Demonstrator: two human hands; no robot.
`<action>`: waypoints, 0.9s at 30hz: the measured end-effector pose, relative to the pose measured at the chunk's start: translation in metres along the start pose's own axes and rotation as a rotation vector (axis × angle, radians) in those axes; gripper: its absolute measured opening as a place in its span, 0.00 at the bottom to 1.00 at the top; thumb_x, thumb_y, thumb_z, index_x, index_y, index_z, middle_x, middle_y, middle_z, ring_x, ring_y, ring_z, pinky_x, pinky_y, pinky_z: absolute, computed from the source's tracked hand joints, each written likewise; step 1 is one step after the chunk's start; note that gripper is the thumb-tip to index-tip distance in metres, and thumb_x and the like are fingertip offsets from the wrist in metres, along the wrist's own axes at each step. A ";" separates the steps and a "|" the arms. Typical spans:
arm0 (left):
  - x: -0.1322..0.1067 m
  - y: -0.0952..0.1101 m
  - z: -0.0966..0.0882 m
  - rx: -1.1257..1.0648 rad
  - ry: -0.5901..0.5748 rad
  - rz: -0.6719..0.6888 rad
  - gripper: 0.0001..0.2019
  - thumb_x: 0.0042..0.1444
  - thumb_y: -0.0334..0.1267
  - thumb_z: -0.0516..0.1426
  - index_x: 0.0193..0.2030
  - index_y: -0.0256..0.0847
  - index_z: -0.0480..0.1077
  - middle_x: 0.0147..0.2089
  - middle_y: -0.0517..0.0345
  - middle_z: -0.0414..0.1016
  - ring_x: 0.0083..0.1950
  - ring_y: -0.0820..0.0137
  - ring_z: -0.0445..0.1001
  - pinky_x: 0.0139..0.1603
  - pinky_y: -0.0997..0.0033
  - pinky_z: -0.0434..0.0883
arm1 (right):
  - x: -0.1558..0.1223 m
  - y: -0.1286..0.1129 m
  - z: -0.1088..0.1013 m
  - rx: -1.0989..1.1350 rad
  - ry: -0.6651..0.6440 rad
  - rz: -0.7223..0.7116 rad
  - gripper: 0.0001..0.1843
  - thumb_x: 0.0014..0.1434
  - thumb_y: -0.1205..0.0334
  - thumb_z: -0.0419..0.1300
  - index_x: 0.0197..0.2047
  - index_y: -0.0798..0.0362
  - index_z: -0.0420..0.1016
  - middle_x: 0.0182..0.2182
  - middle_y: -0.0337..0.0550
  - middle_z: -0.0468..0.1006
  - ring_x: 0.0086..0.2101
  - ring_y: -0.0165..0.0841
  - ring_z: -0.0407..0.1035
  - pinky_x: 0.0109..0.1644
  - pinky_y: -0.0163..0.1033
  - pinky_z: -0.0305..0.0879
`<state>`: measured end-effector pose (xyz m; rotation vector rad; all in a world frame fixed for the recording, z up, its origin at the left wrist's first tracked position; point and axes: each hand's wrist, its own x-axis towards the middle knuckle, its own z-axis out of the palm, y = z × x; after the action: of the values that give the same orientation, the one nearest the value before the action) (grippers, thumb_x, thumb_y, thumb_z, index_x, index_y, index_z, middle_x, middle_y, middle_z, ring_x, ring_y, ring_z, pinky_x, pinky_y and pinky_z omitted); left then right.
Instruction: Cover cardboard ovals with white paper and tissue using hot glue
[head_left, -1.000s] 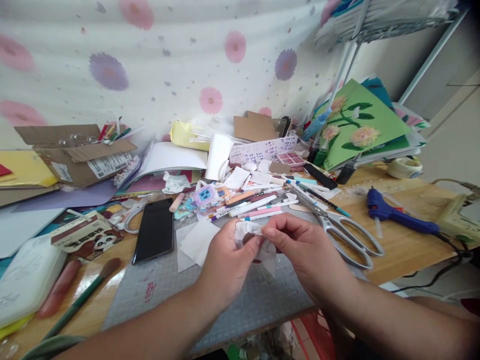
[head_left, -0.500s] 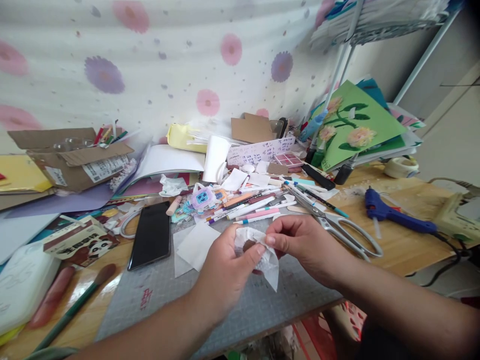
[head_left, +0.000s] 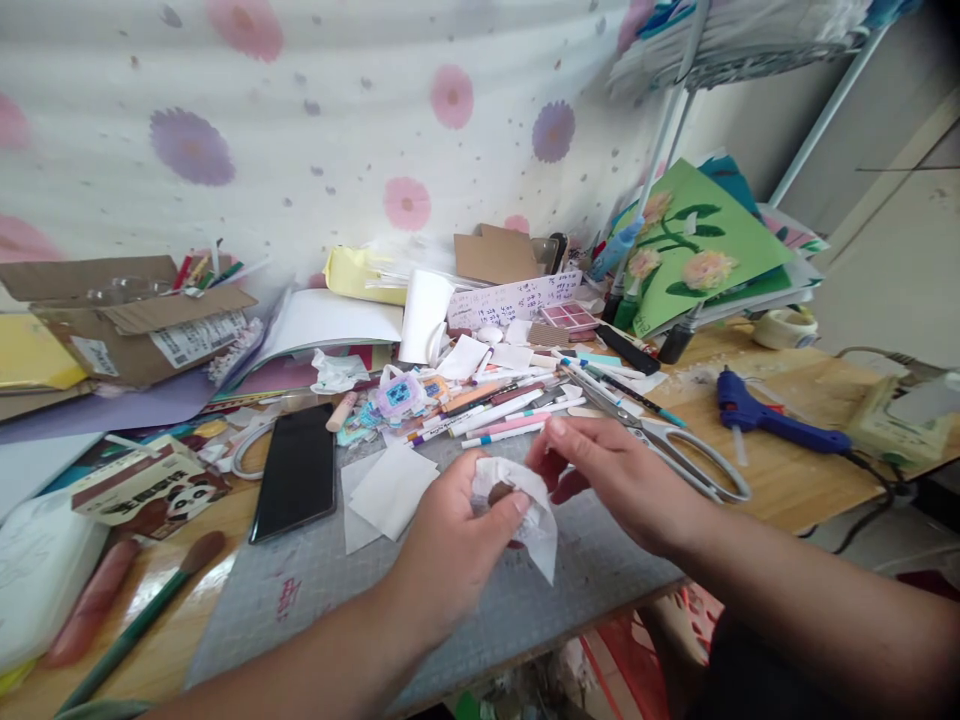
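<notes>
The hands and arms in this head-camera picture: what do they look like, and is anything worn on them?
They are human: the left hand and right hand are without gloves, and no rings show. The left forearm and right forearm are bare as far as they show, with no watch, bracelet, cable or marking visible.

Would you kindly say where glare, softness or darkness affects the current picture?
Head view: pale glare on the wooden table by the brush; head view: handwriting on the paper strip partly blurred; head view: the right hand slightly soft; head view: black shading in the top right corner.
</notes>
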<state>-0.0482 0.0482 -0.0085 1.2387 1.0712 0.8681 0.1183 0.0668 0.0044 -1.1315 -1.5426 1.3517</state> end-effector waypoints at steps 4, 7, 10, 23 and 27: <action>-0.001 0.002 -0.001 -0.159 -0.010 -0.031 0.08 0.54 0.36 0.57 0.40 0.39 0.64 0.31 0.62 0.70 0.32 0.71 0.68 0.31 0.71 0.70 | -0.007 0.006 -0.008 0.204 -0.104 0.095 0.14 0.57 0.51 0.59 0.32 0.54 0.71 0.23 0.36 0.71 0.24 0.27 0.64 0.30 0.34 0.63; -0.001 0.003 0.000 -0.215 -0.020 -0.048 0.08 0.54 0.35 0.57 0.40 0.39 0.64 0.31 0.60 0.71 0.32 0.71 0.70 0.31 0.72 0.70 | -0.011 0.009 -0.006 0.253 -0.155 0.140 0.12 0.53 0.54 0.64 0.32 0.55 0.72 0.23 0.35 0.72 0.24 0.25 0.65 0.30 0.33 0.63; -0.002 0.003 0.001 -0.215 -0.031 -0.061 0.07 0.53 0.34 0.57 0.38 0.38 0.64 0.32 0.59 0.71 0.32 0.70 0.71 0.31 0.71 0.70 | -0.011 0.013 -0.002 0.297 -0.120 0.155 0.14 0.49 0.54 0.67 0.28 0.55 0.72 0.20 0.34 0.73 0.22 0.24 0.65 0.28 0.32 0.63; 0.002 0.004 -0.010 -0.266 -0.176 0.019 0.10 0.56 0.41 0.55 0.37 0.36 0.71 0.33 0.55 0.73 0.34 0.70 0.68 0.35 0.72 0.67 | -0.004 0.006 -0.020 0.181 -0.170 0.133 0.15 0.49 0.52 0.66 0.25 0.55 0.71 0.18 0.34 0.71 0.20 0.24 0.64 0.26 0.32 0.62; 0.006 0.007 -0.014 -0.279 -0.161 -0.058 0.15 0.58 0.47 0.51 0.38 0.36 0.71 0.34 0.51 0.74 0.33 0.67 0.71 0.32 0.67 0.70 | -0.001 0.007 -0.033 0.172 -0.200 0.134 0.14 0.50 0.53 0.65 0.25 0.56 0.72 0.19 0.34 0.70 0.20 0.25 0.63 0.26 0.32 0.61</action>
<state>-0.0597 0.0593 -0.0026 1.0203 0.8224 0.8268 0.1508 0.0756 0.0016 -1.0332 -1.4764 1.6981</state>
